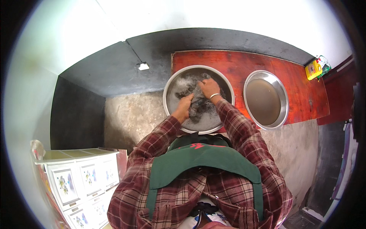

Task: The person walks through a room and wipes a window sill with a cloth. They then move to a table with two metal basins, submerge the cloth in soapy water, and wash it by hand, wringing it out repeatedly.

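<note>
A wide, round metal basin (167,114) in front of me holds grey, sudsy water and a dark, wet mass of hair-like strands (196,111). My right hand (210,88), with a light bangle at its wrist, is curled around some of the strands near the far right of the basin. Lower and to the left, my left hand (184,108) lies against the mass with its fingers pointing away from me. Its fingertips are partly hidden at the strands, so its hold is unclear. Foam (206,118) floats on the near side of the water.
The basin stands on a reddish wooden tabletop (237,64). To its right is a second metal basin (286,106) of murky water. A yellow jug (313,70) and a green bottle (324,73) stand at the far right corner. A white cabinet (83,174) is at lower left.
</note>
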Motion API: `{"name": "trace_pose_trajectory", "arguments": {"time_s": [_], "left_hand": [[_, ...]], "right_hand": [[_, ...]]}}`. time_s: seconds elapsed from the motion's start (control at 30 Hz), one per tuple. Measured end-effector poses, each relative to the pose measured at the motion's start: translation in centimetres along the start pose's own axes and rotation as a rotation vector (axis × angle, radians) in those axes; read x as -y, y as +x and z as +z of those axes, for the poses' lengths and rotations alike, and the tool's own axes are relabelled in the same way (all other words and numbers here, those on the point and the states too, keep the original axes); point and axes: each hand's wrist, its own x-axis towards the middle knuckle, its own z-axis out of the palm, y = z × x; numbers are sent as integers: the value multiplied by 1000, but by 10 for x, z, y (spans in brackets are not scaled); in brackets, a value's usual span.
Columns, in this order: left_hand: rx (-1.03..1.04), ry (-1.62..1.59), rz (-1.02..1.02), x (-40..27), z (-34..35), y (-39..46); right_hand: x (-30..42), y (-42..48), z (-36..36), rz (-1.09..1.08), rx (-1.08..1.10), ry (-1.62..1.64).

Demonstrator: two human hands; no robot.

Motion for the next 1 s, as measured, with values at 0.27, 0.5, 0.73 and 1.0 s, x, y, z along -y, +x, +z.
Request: {"name": "trace_pose_trajectory", "arguments": {"time_s": [0.27, 0.5, 0.73, 1.0], "left_hand": [[130, -121, -15, -29, -28, -11], [-7, -11, -140, -16, -13, 21], [333, -256, 118, 29, -41, 42], [92, -7, 91, 1, -21, 14]], "right_hand": [[-20, -18, 10, 334, 276, -54], [60, -53, -7, -119, 271, 181], [99, -69, -27, -179, -20, 366], [4, -7, 4, -17, -62, 119]]}}
